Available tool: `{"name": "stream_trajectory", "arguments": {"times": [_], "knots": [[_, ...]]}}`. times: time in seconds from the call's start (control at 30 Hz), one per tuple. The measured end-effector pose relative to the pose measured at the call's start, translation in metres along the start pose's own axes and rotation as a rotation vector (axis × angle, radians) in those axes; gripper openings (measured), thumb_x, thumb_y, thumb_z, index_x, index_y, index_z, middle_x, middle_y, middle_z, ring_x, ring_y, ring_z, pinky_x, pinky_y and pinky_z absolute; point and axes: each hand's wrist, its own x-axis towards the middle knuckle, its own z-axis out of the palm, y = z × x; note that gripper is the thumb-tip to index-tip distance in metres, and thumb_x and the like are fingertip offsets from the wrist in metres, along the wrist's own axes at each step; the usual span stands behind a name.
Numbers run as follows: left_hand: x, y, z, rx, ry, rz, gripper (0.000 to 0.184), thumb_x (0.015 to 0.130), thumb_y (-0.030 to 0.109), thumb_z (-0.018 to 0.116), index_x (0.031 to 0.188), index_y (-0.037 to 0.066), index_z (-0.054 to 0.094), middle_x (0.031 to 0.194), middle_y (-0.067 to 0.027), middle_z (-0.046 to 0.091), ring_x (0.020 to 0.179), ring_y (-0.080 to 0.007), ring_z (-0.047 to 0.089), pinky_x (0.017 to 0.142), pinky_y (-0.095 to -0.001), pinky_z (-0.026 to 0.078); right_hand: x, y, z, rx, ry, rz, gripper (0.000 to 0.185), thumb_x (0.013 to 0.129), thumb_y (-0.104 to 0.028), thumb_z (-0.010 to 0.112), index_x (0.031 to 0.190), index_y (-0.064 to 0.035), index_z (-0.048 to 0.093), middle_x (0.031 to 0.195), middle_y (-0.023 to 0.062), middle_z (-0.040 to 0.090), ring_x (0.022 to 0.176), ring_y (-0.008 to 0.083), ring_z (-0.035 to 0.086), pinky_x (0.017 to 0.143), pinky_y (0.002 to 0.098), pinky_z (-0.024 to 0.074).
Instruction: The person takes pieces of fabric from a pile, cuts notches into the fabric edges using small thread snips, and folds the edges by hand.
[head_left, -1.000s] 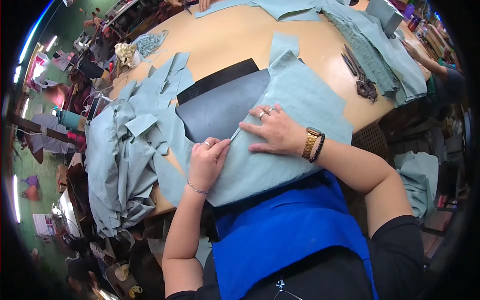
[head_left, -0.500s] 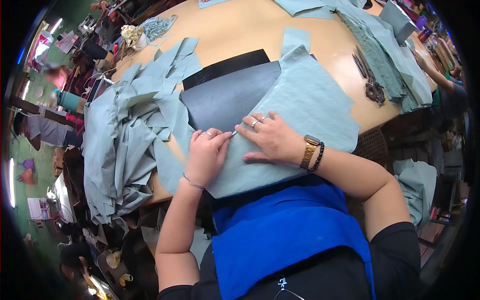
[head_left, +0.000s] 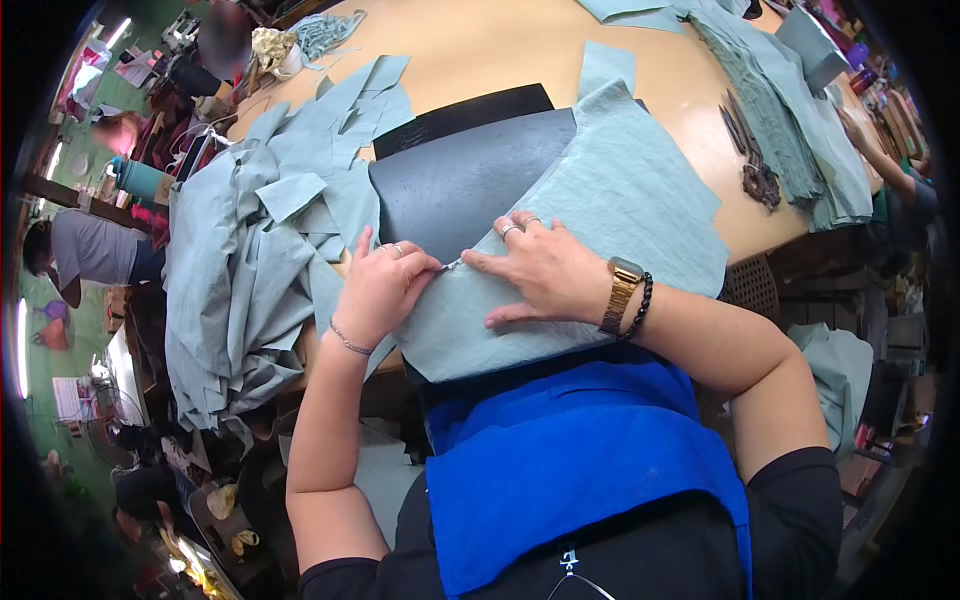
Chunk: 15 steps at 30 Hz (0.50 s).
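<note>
A pale blue-green fabric piece point(head_left: 640, 200) lies in front of me, partly over a dark grey board point(head_left: 465, 180). My left hand point(head_left: 385, 285) pinches the fabric's folded edge at its left corner, thumb against fingers. Just right of it, my right hand point(head_left: 548, 268) lies flat on the cloth, fingers spread and thumb apart, with the index fingertip at the same edge. Behind the grey board a black strip point(head_left: 465, 118) shows. Rings are on both hands, and a gold watch point(head_left: 620, 296) is on my right wrist.
Crumpled fabric point(head_left: 240, 280) is heaped on the left of the wooden table point(head_left: 480, 50). Scissors point(head_left: 750, 155) lie at the right beside a stack of fabric strips point(head_left: 775, 110). Another person's arm point(head_left: 880, 150) reaches in at far right. A person in grey point(head_left: 95, 245) is at left.
My left hand has moved left and slightly up along the fabric edge, still pinching. The right hand has shifted only a little. The view has tilted slightly.
</note>
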Motion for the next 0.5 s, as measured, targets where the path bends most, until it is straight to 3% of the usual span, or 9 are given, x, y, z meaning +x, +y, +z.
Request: {"name": "stream_trajectory", "arguments": {"times": [0.2, 0.5], "knots": [[-0.012, -0.011, 0.006, 0.096, 0.108, 0.078, 0.018, 0.083, 0.012, 0.07, 0.096, 0.023, 0.074, 0.093, 0.005, 0.068, 0.089, -0.0158, 0.067, 0.111, -0.0581, 0.031, 0.008, -0.003, -0.005, 0.053, -0.051, -0.01, 0.084, 0.07, -0.072, 0.069, 0.138, -0.0239, 0.055, 0.124, 0.0195, 0.052, 0.11, 0.0345, 0.055, 0.072, 0.0494, 0.0587], [-0.013, -0.019, 0.001, 0.109, 0.137, 0.104, 0.017, 0.08, 0.01, 0.072, 0.092, 0.022, 0.074, 0.093, 0.0059, 0.068, 0.091, -0.014, 0.066, 0.113, -0.0593, 0.029, 0.017, -0.005, -0.014, 0.019, -0.121, -0.03, 0.089, 0.066, -0.073, 0.072, 0.139, -0.0245, 0.054, 0.123, 0.0208, 0.052, 0.11, 0.0372, 0.056, 0.073, 0.0425, 0.0604]]}}
